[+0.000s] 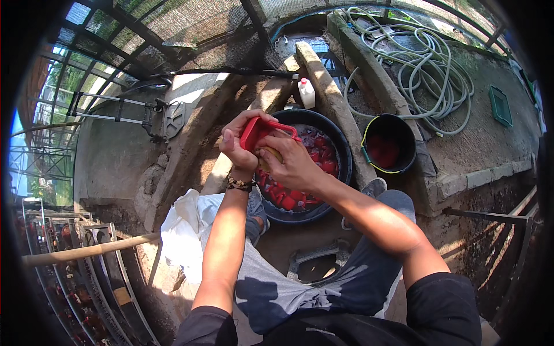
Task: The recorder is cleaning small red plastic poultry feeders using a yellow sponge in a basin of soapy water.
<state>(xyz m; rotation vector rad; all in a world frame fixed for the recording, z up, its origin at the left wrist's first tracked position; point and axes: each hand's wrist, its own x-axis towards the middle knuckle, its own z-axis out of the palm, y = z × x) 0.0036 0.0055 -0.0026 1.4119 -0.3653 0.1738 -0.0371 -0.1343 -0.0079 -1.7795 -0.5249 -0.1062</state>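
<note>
My left hand grips a red plastic container, tilted with its open side towards the right. In my right hand is a yellowish sponge or pad, pressed against the red container and partly covered by my fingers. Both hands are above a large black tub between my feet. Sudsy water and many red plastic pieces fill the tub. The inside of the held container is mostly hidden by my hands.
A white jug with a red cap stands behind the tub. To the right is a black bucket with red contents, beside a concrete ledge. A coiled hose and a green basket lie farther back. White cloth hangs by my left leg.
</note>
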